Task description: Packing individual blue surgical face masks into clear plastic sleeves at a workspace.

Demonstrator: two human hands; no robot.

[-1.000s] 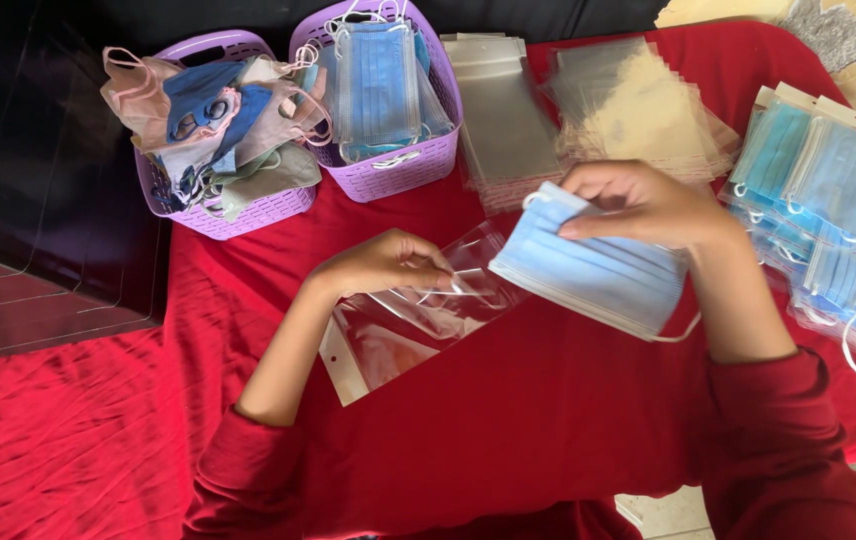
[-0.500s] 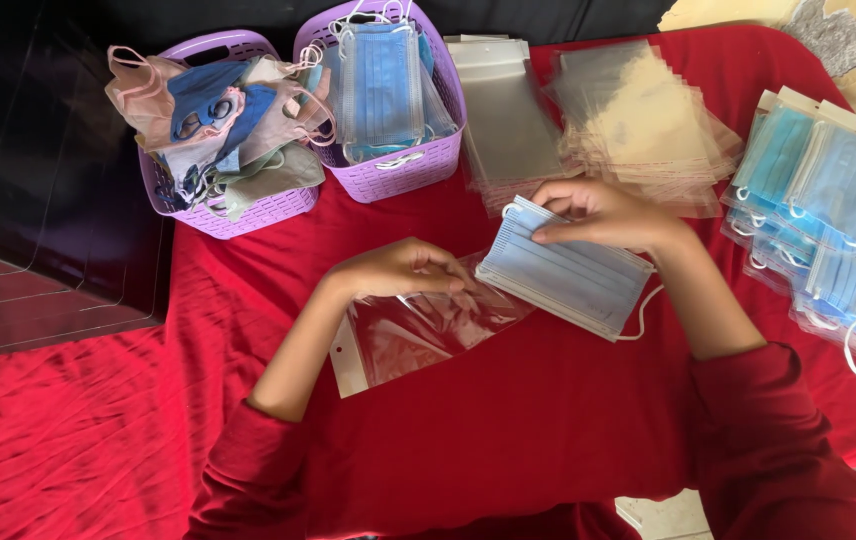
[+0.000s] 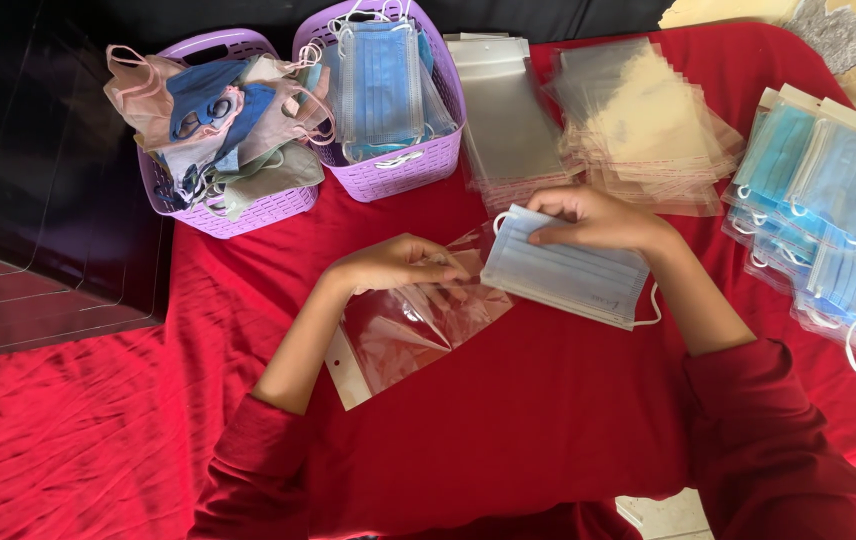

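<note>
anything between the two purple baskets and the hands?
Only bare red cloth lies between the purple baskets and the left hand and right hand, head view.

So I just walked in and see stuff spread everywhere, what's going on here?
A person in red sleeves sits at a red cloth. Their left hand holds open a clear plastic bag, while the right hand brings a stack of blue face masks to its mouth. Two purple baskets of masks and piles of bags lie around.
</note>
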